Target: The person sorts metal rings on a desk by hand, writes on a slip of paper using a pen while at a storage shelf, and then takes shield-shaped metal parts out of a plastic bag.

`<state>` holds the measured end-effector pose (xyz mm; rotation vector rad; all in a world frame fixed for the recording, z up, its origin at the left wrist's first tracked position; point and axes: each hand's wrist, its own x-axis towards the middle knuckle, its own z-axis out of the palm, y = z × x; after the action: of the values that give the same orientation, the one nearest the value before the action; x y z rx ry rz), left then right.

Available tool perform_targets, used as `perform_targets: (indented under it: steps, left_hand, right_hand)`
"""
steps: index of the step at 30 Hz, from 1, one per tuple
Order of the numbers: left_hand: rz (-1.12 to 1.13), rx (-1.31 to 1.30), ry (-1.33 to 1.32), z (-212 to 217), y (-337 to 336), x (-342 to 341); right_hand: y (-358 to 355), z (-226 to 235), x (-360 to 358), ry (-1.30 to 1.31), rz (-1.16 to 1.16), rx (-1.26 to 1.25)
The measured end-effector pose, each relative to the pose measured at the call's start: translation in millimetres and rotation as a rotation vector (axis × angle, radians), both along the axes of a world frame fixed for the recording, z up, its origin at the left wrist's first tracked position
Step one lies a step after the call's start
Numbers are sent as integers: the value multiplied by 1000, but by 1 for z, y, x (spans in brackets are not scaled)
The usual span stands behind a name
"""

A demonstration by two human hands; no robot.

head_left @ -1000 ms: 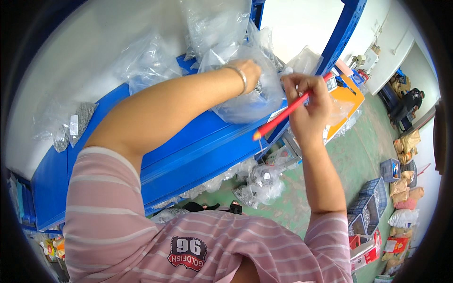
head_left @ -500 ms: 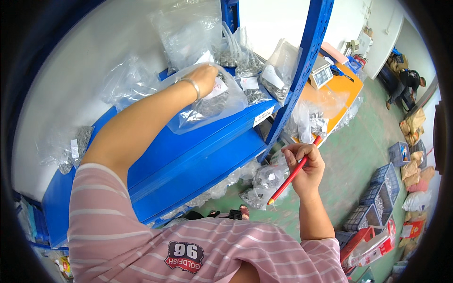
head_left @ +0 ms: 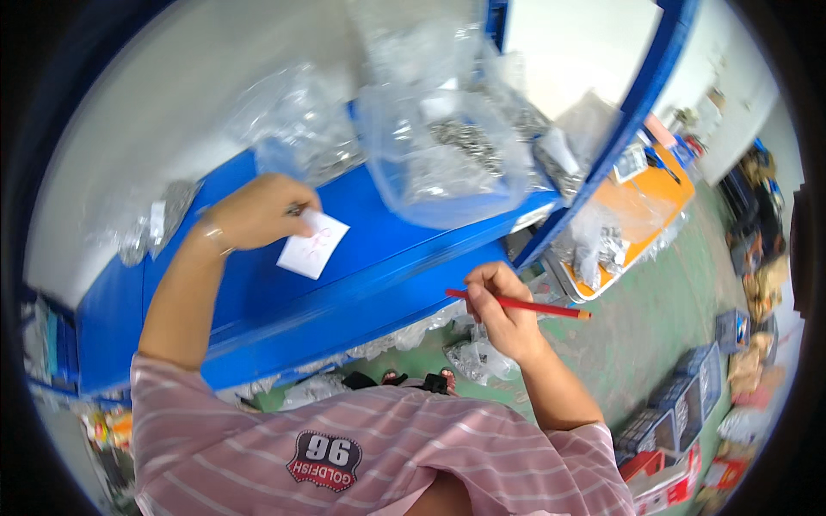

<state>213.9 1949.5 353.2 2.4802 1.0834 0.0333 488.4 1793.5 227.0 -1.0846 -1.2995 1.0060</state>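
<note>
Pinched in my left hand (head_left: 271, 211) is a white paper slip (head_left: 313, 244) with red handwriting, held above the blue shelf (head_left: 258, 301). A small dark metal piece shows at those fingers, too blurred to name. My right hand (head_left: 503, 314) grips a red pencil (head_left: 551, 307), which lies crosswise through the fingers in front of the shelf's edge. Beyond my hands a large clear plastic bag (head_left: 404, 206) stands open on the shelf, with small metal parts (head_left: 469, 146) inside.
More clear bags of metal parts (head_left: 327, 159) line the back of the shelf. A blue upright post (head_left: 615, 150) rises at its right end. Past it stands an orange table (head_left: 662, 198) with bags. Crates (head_left: 680, 400) sit on the green floor at right.
My left hand has left the bag and moved left and nearer, now with the paper slip. The pencil in my right hand has swung from slanting to nearly level. My view has shifted.
</note>
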Motion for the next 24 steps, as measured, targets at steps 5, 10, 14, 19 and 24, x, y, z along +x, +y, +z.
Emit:
perform_targets:
  steps: [5,10,14,19,24]
  left_hand:
    - [-47,-41,48,-64,29,-8]
    - [104,-51,-179,-89,34,-10]
    - [159,-52,-284,-99,33,-20]
    - [146,-51,-274,-103,37,-27]
    - [171,-64,-311,-111,36,-29]
  right_hand:
    - [52,1,-41,25,143,72]
    - [92,-1,-80,-347,145,349]
    - [102,4,-99,-171,108,198]
    - [133,0,-117,-1,-38,207]
    - [137,-6,-120,-86,8,163]
